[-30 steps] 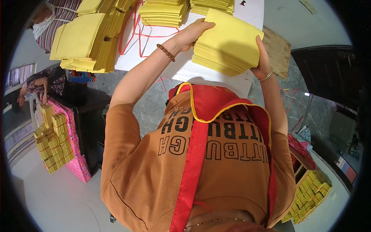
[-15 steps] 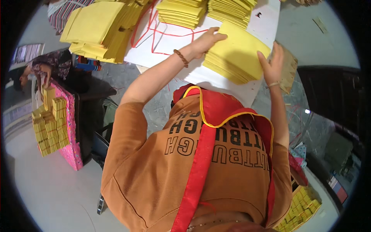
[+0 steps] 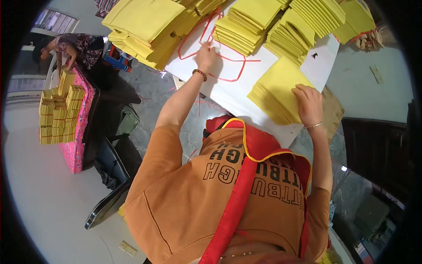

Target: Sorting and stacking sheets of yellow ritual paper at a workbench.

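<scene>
My left hand point(image 3: 207, 58) is over the white table with its fingertips pinched together on a thin red strap point(image 3: 228, 80), which lies in bent loops on the tabletop. My right hand point(image 3: 309, 105) grips the right edge of a fanned stack of yellow paper envelopes point(image 3: 278, 88), fingers bent over the top and the thumb hidden. That stack lies flat near the table's front edge, to the right of the strap.
More yellow stacks point(image 3: 248, 22) crowd the table's far side, with a taller pile point(image 3: 145, 22) at the left. White tabletop point(image 3: 226, 94) shows around the strap. A co-worker point(image 3: 72, 50) bends over a pink-covered table point(image 3: 72, 156) with tied yellow bundles point(image 3: 59, 116). A black chair point(image 3: 112, 176) stands left.
My left hand has let go of the yellow stack and moved left to the red strap. My right hand stays at the stack, now gripping its edge. The whole view has shifted.
</scene>
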{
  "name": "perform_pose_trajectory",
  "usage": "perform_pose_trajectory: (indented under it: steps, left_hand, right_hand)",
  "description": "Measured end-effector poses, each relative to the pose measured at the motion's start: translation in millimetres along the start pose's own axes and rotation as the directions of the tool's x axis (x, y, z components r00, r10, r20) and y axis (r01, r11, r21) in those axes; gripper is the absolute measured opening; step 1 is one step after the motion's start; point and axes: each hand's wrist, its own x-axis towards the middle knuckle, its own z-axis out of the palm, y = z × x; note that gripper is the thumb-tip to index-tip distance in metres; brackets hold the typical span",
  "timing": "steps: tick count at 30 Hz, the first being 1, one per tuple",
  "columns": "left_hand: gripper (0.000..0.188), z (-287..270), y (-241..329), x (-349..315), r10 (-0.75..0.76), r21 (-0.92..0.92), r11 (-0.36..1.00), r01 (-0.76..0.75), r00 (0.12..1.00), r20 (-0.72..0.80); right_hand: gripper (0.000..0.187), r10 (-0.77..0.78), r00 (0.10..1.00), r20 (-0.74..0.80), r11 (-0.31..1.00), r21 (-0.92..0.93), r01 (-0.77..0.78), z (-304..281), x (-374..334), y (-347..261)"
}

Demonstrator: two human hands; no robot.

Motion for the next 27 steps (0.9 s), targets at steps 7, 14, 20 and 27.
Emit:
perform_pose_trajectory:
  steps: [7, 14, 20, 27]
  left_hand:
    - [0.023, -67, 119, -72, 0.674, -0.618, 0.577, -0.534, 0.738, -0.008]
    - [0.015, -76, 146, -152, 0.935, -0.462, 0.316, -0.829, 0.355, 0.001]
    - [0.016, -77, 139, -169, 0.939, -0.381, 0.343, -0.858, 0.319, 0.129]
    - [0.024, -135, 110, -170, 0.858, -0.647, 0.513, -0.564, 0.316, 0.405]
  right_hand:
    - [0.022, 0.092, 0.995, 0.032, 0.979, 0.181, -0.096, -8, 6, 0]
    - [0.047, 0.399, 0.880, 0.258, 0.326, 0.857, -0.399, 0, 5, 9]
    - [0.037, 0.210, 0.787, 0.579, 0.310, 0.725, -0.616, -36, 31, -7]
    - [0.020, 0.003, 0.954, 0.300, -0.593, 0.768, -0.240, -61, 68, -28]
